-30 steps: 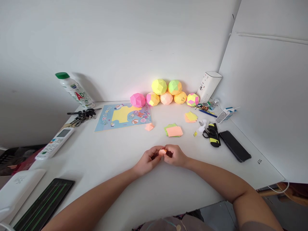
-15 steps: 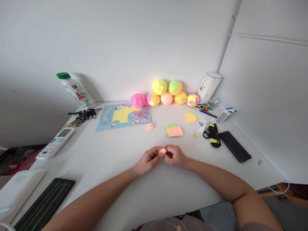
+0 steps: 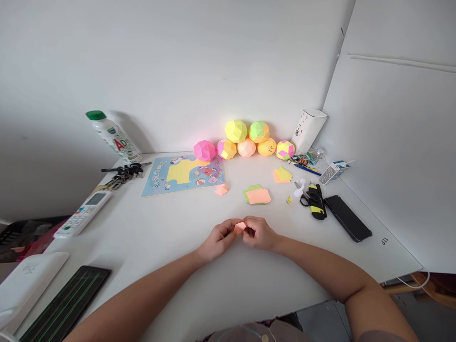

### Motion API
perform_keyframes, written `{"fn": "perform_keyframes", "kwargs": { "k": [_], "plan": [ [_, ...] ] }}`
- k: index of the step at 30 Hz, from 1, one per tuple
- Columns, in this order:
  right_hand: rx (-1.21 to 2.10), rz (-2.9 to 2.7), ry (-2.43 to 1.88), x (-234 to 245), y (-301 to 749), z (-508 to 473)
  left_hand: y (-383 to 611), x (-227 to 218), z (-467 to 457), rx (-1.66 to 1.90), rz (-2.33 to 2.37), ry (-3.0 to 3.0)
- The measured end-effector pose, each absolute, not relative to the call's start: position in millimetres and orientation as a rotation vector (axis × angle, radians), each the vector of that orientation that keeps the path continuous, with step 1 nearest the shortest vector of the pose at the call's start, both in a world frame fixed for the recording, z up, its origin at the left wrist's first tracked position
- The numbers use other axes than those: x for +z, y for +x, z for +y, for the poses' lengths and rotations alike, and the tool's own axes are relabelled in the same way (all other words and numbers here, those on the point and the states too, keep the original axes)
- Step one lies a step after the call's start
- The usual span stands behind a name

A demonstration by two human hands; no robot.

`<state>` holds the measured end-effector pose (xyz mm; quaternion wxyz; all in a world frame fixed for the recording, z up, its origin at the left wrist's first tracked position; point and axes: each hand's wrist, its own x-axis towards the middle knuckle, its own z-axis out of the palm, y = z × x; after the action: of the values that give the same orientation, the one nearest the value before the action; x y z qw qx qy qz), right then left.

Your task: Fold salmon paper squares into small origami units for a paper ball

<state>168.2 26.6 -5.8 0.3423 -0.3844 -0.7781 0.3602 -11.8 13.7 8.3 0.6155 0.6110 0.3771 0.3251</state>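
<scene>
Between my two hands is a small folded piece of orange paper (image 3: pixel 240 227), held just above the white table. My left hand (image 3: pixel 220 239) pinches its left side with thumb and fingers. My right hand (image 3: pixel 261 233) grips its right edge, its fingertips partly hiding the paper. Beyond my hands lies another folded orange paper piece (image 3: pixel 221 189). To its right is a stack of orange and green paper sheets (image 3: pixel 258 195), and farther back a few yellow and orange sheets (image 3: pixel 283 175).
Folded paper balls (image 3: pixel 236 131) are piled against the wall. On the right lie scissors (image 3: pixel 305 200), a yellow-black cutter (image 3: pixel 317 202) and a black phone (image 3: pixel 348 218). A bottle (image 3: pixel 116 137), keys (image 3: pixel 126 174), a remote (image 3: pixel 83 213) and a blue printed sheet (image 3: pixel 153 183) are on the left.
The orange paper has tilted slightly between my fingers, and both hands keep their hold on it. The whole view has shifted a little; the other things lie as before.
</scene>
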Motion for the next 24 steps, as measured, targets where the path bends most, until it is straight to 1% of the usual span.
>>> {"fn": "perform_keyframes", "kwargs": {
  "k": [6, 11, 16, 24],
  "plan": [
    [0.969, -2.013, -0.983, -5.3, 169.2, 26.5, -12.9, 9.1, 14.0, 0.756, 0.832, 1.393],
    [1.109, -1.973, -0.970, -0.2, 171.0, 25.8, -13.7, 9.1, 14.5, 0.751, 0.875, 1.398],
    [1.159, -1.900, -1.008, 6.2, 170.7, 26.4, -13.1, 5.7, 14.3, 0.760, 0.830, 1.426],
    [1.346, -1.850, -0.965, 12.2, 176.7, 28.3, -8.8, 3.5, 17.5, 0.842, 0.935, 1.414]
  ]
}}
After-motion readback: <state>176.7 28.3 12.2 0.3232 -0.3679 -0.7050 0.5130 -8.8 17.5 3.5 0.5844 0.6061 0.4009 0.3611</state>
